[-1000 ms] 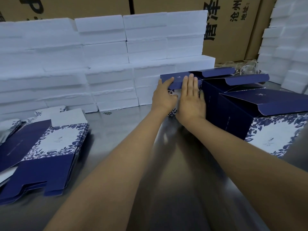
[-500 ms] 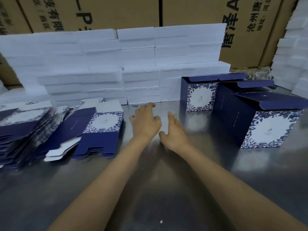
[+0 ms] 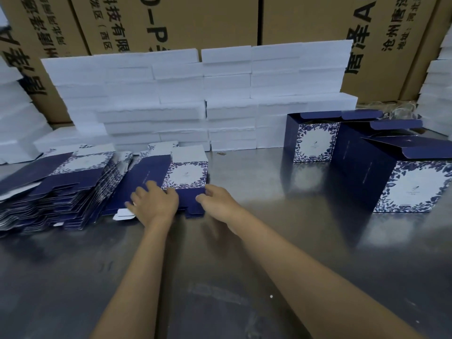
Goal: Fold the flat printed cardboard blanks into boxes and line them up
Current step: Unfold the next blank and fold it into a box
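- Left hand (image 3: 154,204) lies on the top flat blank (image 3: 168,184), fingers spread and lightly bent over its near edge; a true grip can't be told.
- Right hand (image 3: 217,204) touches that blank's right edge, fingers loosely curled.
- Blank stack (image 3: 56,192) sits just left.
- Three folded boxes (image 3: 315,140) stand lined up right, bare tabletop (image 3: 256,182) between.
- Foam blocks (image 3: 195,99) wall the far edge.

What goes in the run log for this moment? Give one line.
stage: picking next flat blank | left hand: resting on blank | right hand: at blank's right edge | folded boxes: three lined up, tops open
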Tool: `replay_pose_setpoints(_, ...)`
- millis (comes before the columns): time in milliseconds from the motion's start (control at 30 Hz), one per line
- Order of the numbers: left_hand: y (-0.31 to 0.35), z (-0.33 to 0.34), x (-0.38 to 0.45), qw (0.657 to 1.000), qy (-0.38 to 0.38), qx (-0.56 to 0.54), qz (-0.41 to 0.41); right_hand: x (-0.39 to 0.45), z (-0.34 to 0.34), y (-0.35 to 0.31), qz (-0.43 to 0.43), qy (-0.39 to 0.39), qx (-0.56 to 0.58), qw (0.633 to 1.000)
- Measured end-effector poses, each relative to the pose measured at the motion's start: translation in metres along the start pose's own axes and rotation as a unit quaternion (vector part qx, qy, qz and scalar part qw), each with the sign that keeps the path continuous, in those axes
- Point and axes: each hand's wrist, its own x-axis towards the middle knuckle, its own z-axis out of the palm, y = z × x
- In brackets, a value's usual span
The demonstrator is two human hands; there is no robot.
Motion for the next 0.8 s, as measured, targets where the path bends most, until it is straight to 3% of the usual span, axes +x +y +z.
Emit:
replay_pose_setpoints(167, 0.018, 0.006, -0.014, 0.996, -0.009, 0.008, 0.085, -0.002, 0.014, 0.0, -0.028, 0.038, -0.047, 0.998)
replay_pose_setpoints(267, 0.029, 0.005, -0.02, 0.996, -0.012, -0.04, 0.081, -0.003, 0.01, 0.003, -0.04, 0.061, -0.052, 0.996)
replay_pose_setpoints(467, 0.044, 0.0, -0.045, 0.966, -0.014, -0.242, 0.084, -0.013, -0.024, 0.013, -0.029, 0.226, 0.132, 0.965)
replay_pose_setpoints(567, 0.058, 0.003, -0.07, 0.948, -0.072, -0.289, 0.116, -0.02, -0.049, 0.018, 0.024, 0.211, 0.277, 0.937)
replay_pose_setpoints(667, 0.067, 0.009, -0.087, 0.952, -0.101, -0.254, 0.141, -0.027, -0.066, 0.027, 0.052, 0.185, 0.293, 0.937)
replay_pose_setpoints(800, 0.057, 0.002, -0.083, 0.981, 0.032, -0.092, 0.169, -0.033, -0.083, 0.05, 0.07, 0.233, 0.236, 0.941)
